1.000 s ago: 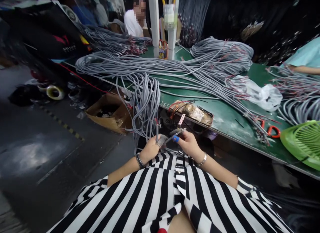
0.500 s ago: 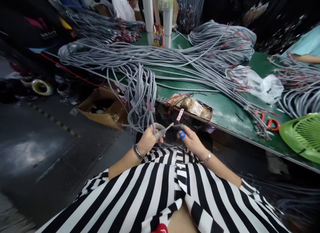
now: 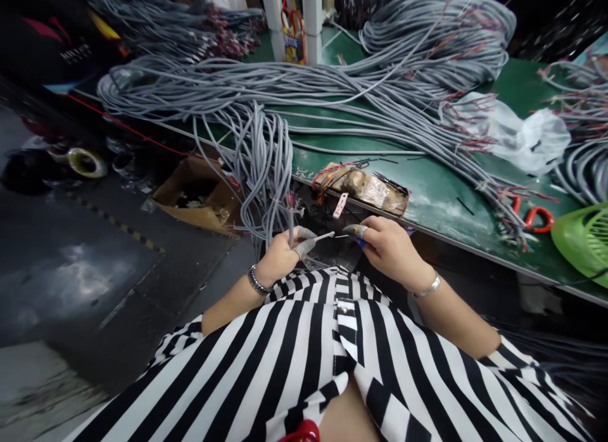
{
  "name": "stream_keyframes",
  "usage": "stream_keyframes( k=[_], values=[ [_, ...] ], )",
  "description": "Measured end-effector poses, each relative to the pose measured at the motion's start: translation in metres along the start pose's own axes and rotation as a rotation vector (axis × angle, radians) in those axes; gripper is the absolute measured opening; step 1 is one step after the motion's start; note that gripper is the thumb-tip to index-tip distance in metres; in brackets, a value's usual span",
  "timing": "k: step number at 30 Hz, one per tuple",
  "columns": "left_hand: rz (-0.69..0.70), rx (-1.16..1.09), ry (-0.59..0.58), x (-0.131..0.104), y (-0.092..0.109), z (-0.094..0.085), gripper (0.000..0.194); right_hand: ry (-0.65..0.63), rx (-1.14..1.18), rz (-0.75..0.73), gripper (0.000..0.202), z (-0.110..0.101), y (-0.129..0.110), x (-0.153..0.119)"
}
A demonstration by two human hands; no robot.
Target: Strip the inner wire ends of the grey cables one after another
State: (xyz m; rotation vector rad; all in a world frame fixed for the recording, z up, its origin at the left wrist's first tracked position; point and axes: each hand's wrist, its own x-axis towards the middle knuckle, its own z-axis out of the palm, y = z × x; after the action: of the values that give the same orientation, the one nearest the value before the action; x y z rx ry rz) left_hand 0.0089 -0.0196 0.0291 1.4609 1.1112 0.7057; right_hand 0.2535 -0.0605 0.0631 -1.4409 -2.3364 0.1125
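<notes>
My left hand (image 3: pixel 279 257) is closed on a grey cable (image 3: pixel 291 223), with grey coverings on the thumb and a fingertip. A thin whitish cable end (image 3: pixel 325 237) sticks out to the right from between these fingers. Just across a small gap, my right hand (image 3: pixel 392 247) is pinched, its fingertip also covered in grey and something blue showing below. A thin pale strand (image 3: pixel 342 236) pokes out of that pinch toward the cable end. Whether the two touch is too small to tell.
Grey cable bundles (image 3: pixel 228 87) lie across the green table (image 3: pixel 427 182) and hang over its front edge. A taped brown block (image 3: pixel 365 190), orange-handled scissors (image 3: pixel 539 219), a plastic bag (image 3: pixel 536 138) and a green fan (image 3: pixel 586 242) are on it. A cardboard box (image 3: pixel 199 198) stands below left.
My right hand has moved right and turned so its back shows, drawing away from the left hand. A thin pale strand now shows at its fingertips. My left hand keeps its hold on the cable.
</notes>
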Motion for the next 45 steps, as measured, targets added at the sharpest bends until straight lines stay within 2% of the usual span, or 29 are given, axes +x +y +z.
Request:
stream_keyframes(
  k=[5, 8, 12, 21, 24, 26, 29, 31, 33, 35, 38, 40, 42, 44, 45],
  values=[
    [0.022, 0.07, -0.103, 0.0, 0.004, 0.002, 0.03, 0.03, -0.155, 0.033, 0.028, -0.005, -0.004, 0.002],
    [0.072, 0.09, -0.068, 0.0, 0.007, 0.003, 0.033, 0.037, -0.217, 0.035, 0.027, -0.006, -0.006, 0.002],
    [0.071, 0.133, -0.039, 0.0, 0.009, 0.003, 0.035, 0.022, -0.254, 0.02, 0.023, -0.004, -0.004, 0.002],
    [0.059, 0.108, -0.08, -0.002, 0.012, 0.003, 0.039, -0.009, -0.246, -0.003, 0.017, 0.004, -0.006, 0.006],
    [0.049, 0.107, -0.086, -0.002, 0.012, 0.003, 0.037, -0.027, -0.157, -0.005, 0.02, 0.009, -0.007, 0.008],
    [0.042, 0.097, -0.095, -0.002, 0.013, 0.003, 0.037, -0.034, -0.018, 0.021, 0.021, 0.015, -0.006, 0.008],
    [0.035, 0.087, -0.133, -0.003, 0.015, 0.002, 0.036, -0.021, 0.202, 0.15, 0.021, 0.027, -0.005, 0.007],
    [0.041, 0.114, -0.161, -0.003, 0.015, 0.001, 0.034, -0.008, 0.284, 0.246, 0.019, 0.033, -0.005, 0.006],
    [0.053, 0.157, -0.172, -0.003, 0.015, -0.002, 0.031, 0.001, 0.323, 0.279, 0.016, 0.034, -0.005, 0.004],
    [0.066, 0.182, -0.149, -0.002, 0.015, -0.003, 0.03, 0.001, 0.328, 0.207, 0.012, 0.029, -0.005, 0.003],
    [0.08, 0.186, -0.089, 0.0, 0.014, -0.002, 0.032, 0.002, 0.248, -0.014, 0.01, 0.022, -0.006, 0.001],
    [0.088, 0.177, -0.067, 0.001, 0.013, 0.0, 0.033, 0.007, 0.185, -0.106, 0.009, 0.021, -0.006, 0.0],
    [0.092, 0.156, -0.072, 0.001, 0.012, 0.003, 0.034, 0.042, 0.148, -0.062, 0.009, 0.026, -0.006, -0.001],
    [0.093, 0.123, -0.11, -0.001, 0.012, 0.005, 0.034, 0.093, 0.141, 0.084, 0.008, 0.035, -0.005, 0.0],
    [0.095, 0.111, -0.166, -0.002, 0.011, 0.006, 0.034, 0.123, 0.141, 0.17, 0.009, 0.039, -0.004, 0.001]
  ],
)
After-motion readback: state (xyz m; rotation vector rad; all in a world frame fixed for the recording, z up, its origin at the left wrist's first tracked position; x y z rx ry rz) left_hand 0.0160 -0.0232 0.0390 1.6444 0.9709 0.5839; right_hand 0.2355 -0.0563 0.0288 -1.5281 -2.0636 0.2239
